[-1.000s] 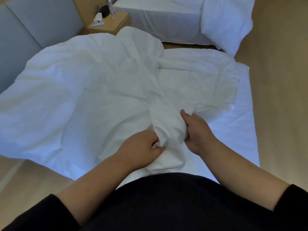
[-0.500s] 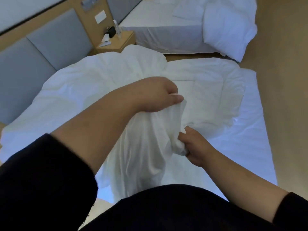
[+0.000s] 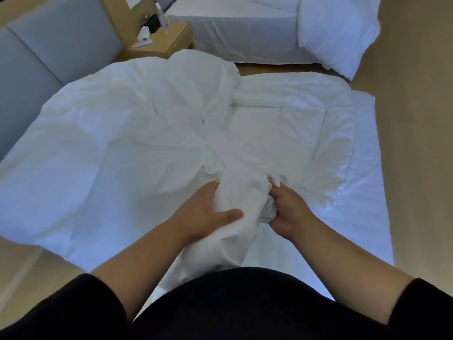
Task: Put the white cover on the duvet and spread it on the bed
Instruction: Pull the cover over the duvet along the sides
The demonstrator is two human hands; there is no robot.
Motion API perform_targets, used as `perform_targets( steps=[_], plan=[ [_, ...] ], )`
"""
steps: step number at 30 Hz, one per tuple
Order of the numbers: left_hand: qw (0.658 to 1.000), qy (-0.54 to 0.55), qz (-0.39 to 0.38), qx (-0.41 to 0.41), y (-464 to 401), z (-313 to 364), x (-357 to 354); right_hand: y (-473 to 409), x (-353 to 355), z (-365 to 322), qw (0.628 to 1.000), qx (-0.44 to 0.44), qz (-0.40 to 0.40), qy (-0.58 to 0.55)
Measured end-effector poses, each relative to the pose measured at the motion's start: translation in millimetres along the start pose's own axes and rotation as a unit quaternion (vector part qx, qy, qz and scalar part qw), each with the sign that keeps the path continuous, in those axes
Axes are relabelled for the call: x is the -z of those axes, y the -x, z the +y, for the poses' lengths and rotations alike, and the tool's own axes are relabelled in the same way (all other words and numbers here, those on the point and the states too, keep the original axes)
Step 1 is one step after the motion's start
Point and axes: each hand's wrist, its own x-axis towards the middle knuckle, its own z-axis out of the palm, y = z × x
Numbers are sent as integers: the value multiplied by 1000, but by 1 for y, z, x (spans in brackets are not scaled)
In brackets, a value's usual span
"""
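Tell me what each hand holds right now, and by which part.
Both the left hand and right hand grip the crumpled white fabric cover by one gathered bunch at its near edge.

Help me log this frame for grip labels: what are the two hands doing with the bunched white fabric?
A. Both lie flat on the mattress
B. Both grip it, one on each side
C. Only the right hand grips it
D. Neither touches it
B: the left hand and right hand each clutch the bunched white cover from opposite sides.
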Motion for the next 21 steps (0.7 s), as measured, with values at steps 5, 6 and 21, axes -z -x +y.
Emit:
perform_targets(
  steps=[5,6,21],
  plan=[
    [985,-116,114,-57,32,3,0,-18,-12,-1,999,-11,18,35],
    [982,-173,62,-51,34,2,0,-21,-13,-2,999,-13,21,45],
    [998,-7,-61,28,-10,15,47,-85,11,-100,886,6,119,447]
  ],
)
